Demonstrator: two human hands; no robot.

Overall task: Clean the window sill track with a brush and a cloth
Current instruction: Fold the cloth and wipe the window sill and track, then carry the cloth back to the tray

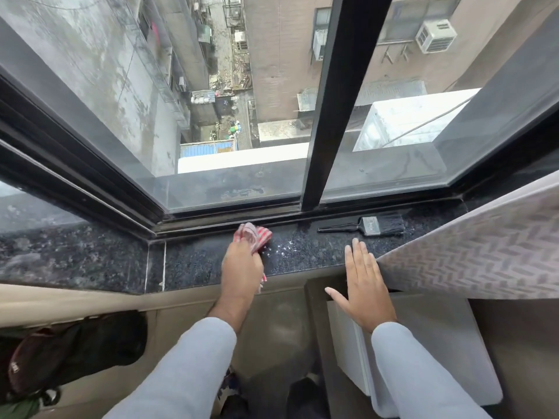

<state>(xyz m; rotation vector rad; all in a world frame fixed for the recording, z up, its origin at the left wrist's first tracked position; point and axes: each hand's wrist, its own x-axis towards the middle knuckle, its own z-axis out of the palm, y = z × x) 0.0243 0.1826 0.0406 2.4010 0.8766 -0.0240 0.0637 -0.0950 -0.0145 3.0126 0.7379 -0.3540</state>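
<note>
My left hand (242, 269) grips a red-and-white striped cloth (253, 236) and presses it on the dark granite sill (193, 263), right at the edge of the black window track (230, 217). White specks of dust lie on the sill just right of the cloth. My right hand (361, 281) rests flat and empty on the sill's front edge, fingers apart. A black paint brush (370, 226) lies on the sill beyond my right hand, its handle pointing left and bristles right, touching neither hand.
A black vertical window frame bar (332, 116) meets the track just right of the cloth. A patterned curtain (472, 255) hangs over the sill at the right. A dark bag (75, 355) lies at lower left; a white box (423, 343) stands below the sill.
</note>
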